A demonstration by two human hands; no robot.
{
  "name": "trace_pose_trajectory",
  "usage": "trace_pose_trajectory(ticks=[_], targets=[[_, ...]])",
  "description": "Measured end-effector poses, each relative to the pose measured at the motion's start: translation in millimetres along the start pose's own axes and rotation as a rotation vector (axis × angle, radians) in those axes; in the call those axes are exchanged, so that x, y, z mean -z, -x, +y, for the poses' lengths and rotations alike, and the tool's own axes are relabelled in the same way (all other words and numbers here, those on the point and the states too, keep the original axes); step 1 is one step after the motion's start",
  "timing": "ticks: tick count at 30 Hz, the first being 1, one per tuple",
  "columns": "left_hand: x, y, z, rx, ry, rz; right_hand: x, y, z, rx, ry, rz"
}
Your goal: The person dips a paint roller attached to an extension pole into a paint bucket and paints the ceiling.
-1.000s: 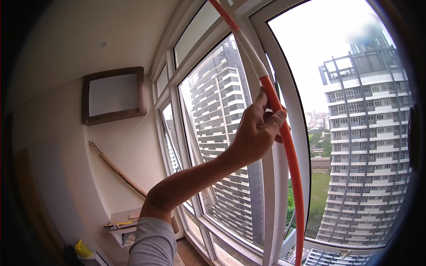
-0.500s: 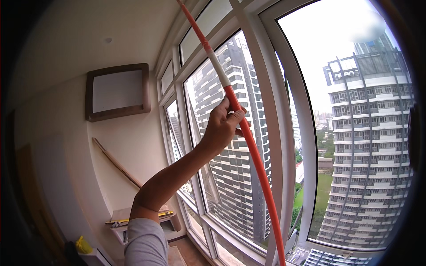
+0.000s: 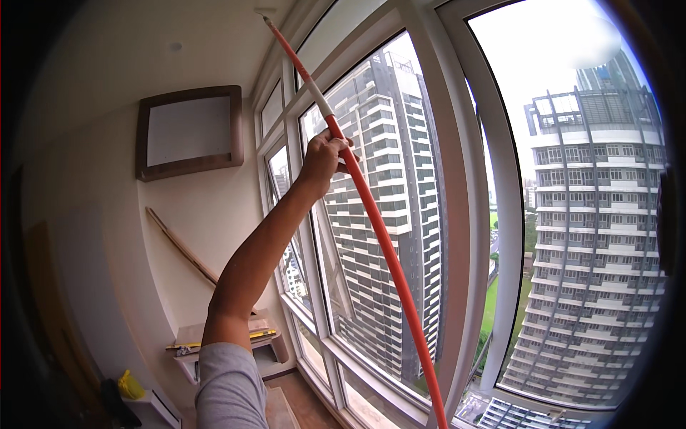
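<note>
My left hand (image 3: 321,163) reaches up and forward, its fingers wrapped round a long orange pole (image 3: 391,257). The pole slants from the lower right to the upper left, with a white band just above my grip. Its upper end carries a small, thin wire-like fitting (image 3: 264,14) close to the ceiling; whether that touches the ceiling I cannot tell. Tall framed windows (image 3: 421,143) stand right behind the pole. The pole's lower end runs out of the picture, and my right hand is not seen.
A brown-framed box (image 3: 189,132) hangs on the left wall. Below it, a wooden strip (image 3: 182,247) leans by a small ledge bearing a yellow level (image 3: 261,333). Something yellow (image 3: 131,385) sits at the lower left. High-rise buildings (image 3: 593,236) show outside the glass.
My left hand has moved up and to the left with the pole. The pole's upper tip and its thin fitting have come into view near the ceiling.
</note>
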State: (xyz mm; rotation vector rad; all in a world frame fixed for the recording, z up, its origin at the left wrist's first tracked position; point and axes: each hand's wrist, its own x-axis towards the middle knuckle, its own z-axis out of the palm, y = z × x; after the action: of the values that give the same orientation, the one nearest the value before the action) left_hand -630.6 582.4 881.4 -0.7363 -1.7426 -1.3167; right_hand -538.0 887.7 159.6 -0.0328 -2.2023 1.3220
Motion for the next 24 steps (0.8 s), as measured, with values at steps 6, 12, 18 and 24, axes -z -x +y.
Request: trace_pose_trajectory(ticks=[6,12,18,24], targets=[[41.8,-33.6,-17.6,0.035,-0.059,0.141,-1.9,-11.3,-53.4,-0.024,-0.013,0.021],[43.0,-33.3,-21.9,0.068,-0.046,0.091,-0.3,-18.6,-61.2,-0.034,0.023,0.07],[-25.5,7.1,12.3,-0.008,-0.045,-0.131,18.7,-2.8,4.4,-0.166,-0.049,-0.007],[-110.2,57.5,66.6,-0.145,-0.003,-0.35,29.5,33.5,94.1,-0.24,-0.041,-0.115]])
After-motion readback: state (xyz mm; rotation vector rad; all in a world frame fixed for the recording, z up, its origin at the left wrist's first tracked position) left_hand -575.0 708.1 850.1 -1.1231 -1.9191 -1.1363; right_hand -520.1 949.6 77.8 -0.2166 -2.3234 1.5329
